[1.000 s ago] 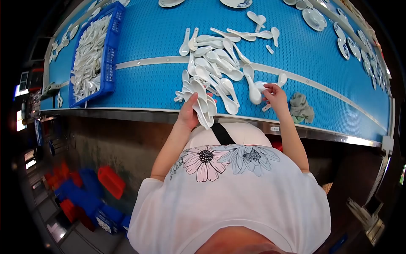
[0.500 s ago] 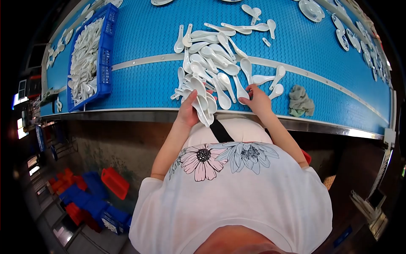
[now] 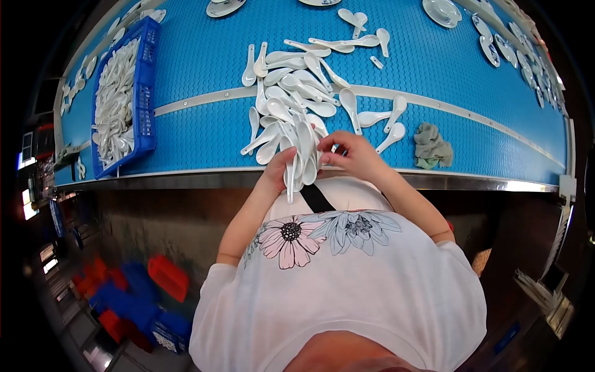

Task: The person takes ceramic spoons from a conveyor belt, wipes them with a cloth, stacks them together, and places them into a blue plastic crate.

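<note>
My left hand is closed around a bunch of white ceramic spoons at the table's near edge, bowls and handles overlapping. On the right side of that bunch, my right hand has its fingers curled in against the spoons, pinching one at the bunch's edge; its fingertips are partly hidden. Just beyond both hands lies a loose heap of similar spoons on the blue surface. A few single spoons rest to the right of my right hand.
A blue crate full of spoons stands on the left of the blue textured table. A crumpled grey-green cloth lies at right. White plates sit along the far side. Red and blue crates are on the floor at lower left.
My right hand has moved left from a spoon on the table to the bunch in my left hand. Spoons near the front of the heap have gone from their places. The view has shifted slightly.
</note>
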Demonstrator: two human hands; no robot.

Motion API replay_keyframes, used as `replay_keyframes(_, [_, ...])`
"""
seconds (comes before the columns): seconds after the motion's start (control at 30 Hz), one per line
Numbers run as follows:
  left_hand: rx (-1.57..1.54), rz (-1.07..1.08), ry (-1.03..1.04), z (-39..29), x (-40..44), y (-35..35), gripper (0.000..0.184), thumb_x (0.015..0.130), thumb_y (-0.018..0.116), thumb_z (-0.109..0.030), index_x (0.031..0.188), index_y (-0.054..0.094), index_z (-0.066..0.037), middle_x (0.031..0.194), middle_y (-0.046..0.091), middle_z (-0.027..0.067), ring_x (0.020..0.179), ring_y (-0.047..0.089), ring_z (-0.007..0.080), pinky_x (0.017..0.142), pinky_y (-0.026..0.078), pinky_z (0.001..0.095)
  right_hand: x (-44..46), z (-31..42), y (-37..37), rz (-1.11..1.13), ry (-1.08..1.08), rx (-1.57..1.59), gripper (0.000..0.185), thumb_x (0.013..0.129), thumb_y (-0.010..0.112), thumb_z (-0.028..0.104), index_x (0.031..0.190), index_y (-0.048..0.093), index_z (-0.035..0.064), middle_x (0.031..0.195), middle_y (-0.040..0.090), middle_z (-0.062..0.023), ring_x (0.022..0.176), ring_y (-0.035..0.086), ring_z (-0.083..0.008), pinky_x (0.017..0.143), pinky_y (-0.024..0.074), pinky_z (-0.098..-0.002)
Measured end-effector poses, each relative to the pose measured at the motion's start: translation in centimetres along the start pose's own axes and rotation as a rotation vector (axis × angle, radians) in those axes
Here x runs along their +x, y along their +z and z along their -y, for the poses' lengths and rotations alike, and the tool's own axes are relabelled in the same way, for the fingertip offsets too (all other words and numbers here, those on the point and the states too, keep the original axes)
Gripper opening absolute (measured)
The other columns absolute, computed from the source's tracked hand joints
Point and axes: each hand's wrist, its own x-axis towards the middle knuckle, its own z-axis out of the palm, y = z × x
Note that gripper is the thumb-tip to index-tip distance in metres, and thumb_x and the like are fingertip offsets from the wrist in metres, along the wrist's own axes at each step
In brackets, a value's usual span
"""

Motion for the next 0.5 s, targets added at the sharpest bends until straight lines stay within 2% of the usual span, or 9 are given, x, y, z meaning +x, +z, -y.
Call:
replay_keyframes(0.07, [0.002, -0.004, 0.005, -0.2, -0.3, 0.4, 0.072, 0.073, 0.061, -0.028, 0.132, 0.022, -0.012, 0.124, 0.04, 0.0173, 0.103, 0.049, 0.0352, 0.075, 0.05, 0.0431, 0.8, -1.4, -2.2, -0.266, 0.07, -0.186, 0.023, 0.074, 0.064, 0.026, 0.088, 0.061, 0.0084, 0.085, 0.059, -0.0055, 0.067, 0.056, -0.0146, 0.061, 0.0447, -0.0269])
replay_keyframes(0.13, [-0.015, -0.037, 0.017, -0.3, -0.7, 0.6, 0.066, 0.073, 0.062, -0.023, 0.128, 0.028, -0.009, 0.121, 0.043, 0.0161, 0.102, 0.05, 0.0339, 0.072, 0.051, 0.0431, 1.5, -3.5, -5.5, -0.621, 0.284, -0.378, 0.029, 0.073, 0.064, 0.029, 0.095, 0.059, 0.0096, 0.092, 0.057, -0.0074, 0.075, 0.058, -0.0195, 0.064, 0.0458, -0.0311])
replay_keyframes(0.2, [-0.025, -0.06, 0.025, -0.1, -1.0, 0.2, 0.065, 0.073, 0.062, -0.023, 0.128, 0.029, -0.009, 0.121, 0.042, 0.0162, 0.102, 0.05, 0.034, 0.072, 0.051, 0.043, 1.6, -8.4, -8.6, -0.831, 0.274, -0.792, 0.035, 0.072, 0.064, 0.026, 0.102, 0.054, 0.0104, 0.099, 0.053, -0.0095, 0.086, 0.056, -0.0244, 0.069, 0.0463, -0.035])
replay_keyframes(0.23, [-0.034, -0.082, 0.035, -0.1, -1.0, 0.0, 0.064, 0.073, 0.062, -0.023, 0.127, 0.03, -0.009, 0.122, 0.042, 0.0163, 0.102, 0.05, 0.0341, 0.071, 0.052, 0.0429, 1.5, -9.7, -9.5, -0.835, 0.273, -0.794, 0.035, 0.072, 0.064, 0.026, 0.102, 0.054, 0.0104, 0.099, 0.053, -0.0095, 0.086, 0.056, -0.0244, 0.069, 0.0463, -0.035])
replay_keyframes(0.3, [-0.01, -0.084, 0.031, 0.0, -0.9, -0.5, 0.067, 0.074, 0.062, -0.024, 0.13, 0.027, -0.012, 0.124, 0.04, 0.0177, 0.103, 0.05, 0.0352, 0.073, 0.051, 0.0431, 1.1, -11.8, -10.9, -0.766, 0.405, -0.694, 0.04, 0.073, 0.063, 0.023, 0.108, 0.049, 0.0106, 0.104, 0.049, -0.0114, 0.092, 0.054, -0.0277, 0.072, 0.0458, -0.0376])
replay_keyframes(0.37, [0.012, -0.088, 0.027, 0.0, -1.0, -0.5, 0.071, 0.074, 0.062, -0.026, 0.132, 0.023, -0.015, 0.126, 0.038, 0.0191, 0.103, 0.05, 0.0362, 0.074, 0.05, 0.0433, 1.0, -14.2, -11.9, -0.834, 0.315, -0.653, 0.038, 0.073, 0.062, 0.016, 0.107, 0.048, 0.0076, 0.101, 0.051, -0.0111, 0.088, 0.056, -0.0264, 0.068, 0.047, -0.0348])
replay_keyframes(0.43, [0.029, -0.105, 0.037, -0.1, -0.9, -0.1, 0.071, 0.074, 0.062, -0.027, 0.132, 0.023, -0.015, 0.125, 0.038, 0.0189, 0.103, 0.05, 0.0357, 0.074, 0.051, 0.0424, 0.8, -13.8, -12.3, -0.987, 0.16, 0.13, 0.036, 0.073, 0.059, 0.009, 0.106, 0.047, 0.0025, 0.1, 0.053, -0.0119, 0.085, 0.058, -0.0231, 0.063, 0.0479, -0.0308])
replay_keyframes(0.47, [0.029, -0.098, 0.036, -0.2, -0.8, 0.1, 0.071, 0.074, 0.062, -0.027, 0.132, 0.023, -0.015, 0.125, 0.038, 0.0189, 0.103, 0.05, 0.0357, 0.074, 0.051, 0.0424, 0.2, -13.5, -12.5, -0.965, 0.233, 0.411, 0.034, 0.076, 0.057, 0.004, 0.108, 0.044, -0.0008, 0.099, 0.053, -0.0129, 0.083, 0.059, -0.0212, 0.063, 0.0494, -0.0272])
replay_keyframes(0.5, [0.009, -0.091, 0.047, -0.2, -0.9, 0.1, 0.068, 0.074, 0.061, -0.024, 0.131, 0.025, -0.014, 0.125, 0.038, 0.0179, 0.104, 0.049, 0.0354, 0.073, 0.051, 0.0427, -0.2, -12.7, -12.4, -0.968, 0.233, 0.408, 0.034, 0.076, 0.057, 0.004, 0.108, 0.044, -0.0008, 0.099, 0.053, -0.0129, 0.083, 0.059, -0.0212, 0.063, 0.0494, -0.0272])
